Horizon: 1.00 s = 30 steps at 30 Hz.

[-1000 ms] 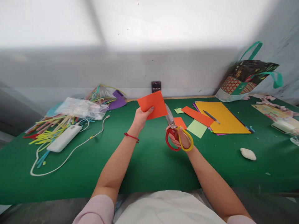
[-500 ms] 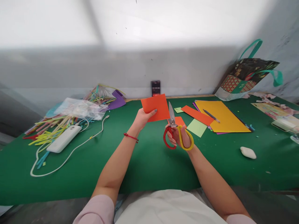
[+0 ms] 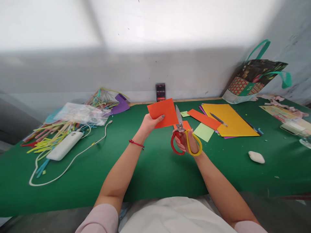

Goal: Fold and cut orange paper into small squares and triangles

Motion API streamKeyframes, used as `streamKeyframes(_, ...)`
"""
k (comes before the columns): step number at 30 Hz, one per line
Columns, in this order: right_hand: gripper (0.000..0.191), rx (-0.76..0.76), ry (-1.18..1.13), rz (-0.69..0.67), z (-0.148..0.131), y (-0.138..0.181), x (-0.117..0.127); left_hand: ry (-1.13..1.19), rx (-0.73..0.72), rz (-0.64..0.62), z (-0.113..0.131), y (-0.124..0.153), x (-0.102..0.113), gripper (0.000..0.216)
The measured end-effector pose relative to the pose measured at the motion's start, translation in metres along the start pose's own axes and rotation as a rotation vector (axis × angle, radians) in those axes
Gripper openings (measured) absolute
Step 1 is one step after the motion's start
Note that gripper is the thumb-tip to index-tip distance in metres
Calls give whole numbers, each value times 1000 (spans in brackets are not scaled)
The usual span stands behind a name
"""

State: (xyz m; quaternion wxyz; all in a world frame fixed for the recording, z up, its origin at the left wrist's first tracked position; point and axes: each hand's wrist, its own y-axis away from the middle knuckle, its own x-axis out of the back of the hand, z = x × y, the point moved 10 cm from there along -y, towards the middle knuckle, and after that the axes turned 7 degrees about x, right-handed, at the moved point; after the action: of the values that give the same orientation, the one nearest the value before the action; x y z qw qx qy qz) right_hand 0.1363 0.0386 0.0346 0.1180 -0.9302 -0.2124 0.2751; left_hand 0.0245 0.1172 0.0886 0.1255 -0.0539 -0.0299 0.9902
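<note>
One squarish, apparently flat orange sheet (image 3: 164, 112) is pinched by the left hand (image 3: 148, 125), right hand (image 3: 193, 144) gripping scissors (image 3: 179, 127).

Beyond the left hand (image 3: 148, 125), a white wall (image 3: 131, 71) is brightly lit above and shadowed below; under the hand spreads a green-topped table (image 3: 155, 171), grey floor (image 3: 58, 222) beneath.

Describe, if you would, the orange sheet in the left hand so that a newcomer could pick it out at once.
Find the green table, then the left hand with a red bracelet behind it. That hand grips the orange sheet, just left of the scissors in the right hand. Other orange pieces lie on the table; this one alone is held.
</note>
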Motion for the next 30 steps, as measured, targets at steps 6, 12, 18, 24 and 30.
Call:
streamKeyframes(6, 60, 5, 26, 23, -1, -1, 3, 0, 0, -2, 0, -1, -1, 44)
streamKeyframes(12, 59, 27, 78, 42, -2, 0, 7, 2, 4, 8, -1, -1, 0, 46)
streamKeyframes(18, 58, 33, 94, 47, -4, 0, 7, 2, 6, 8, 0, -1, 0, 46)
streamKeyframes(24, 61, 4, 33, 63, -3, -1, 7, 11, 19, 9, -1, -1, 1, 45)
streamKeyframes(30, 64, -22, -19, 32, -2, -1, 3, 16, 31, -5, -3, -1, 1, 46)
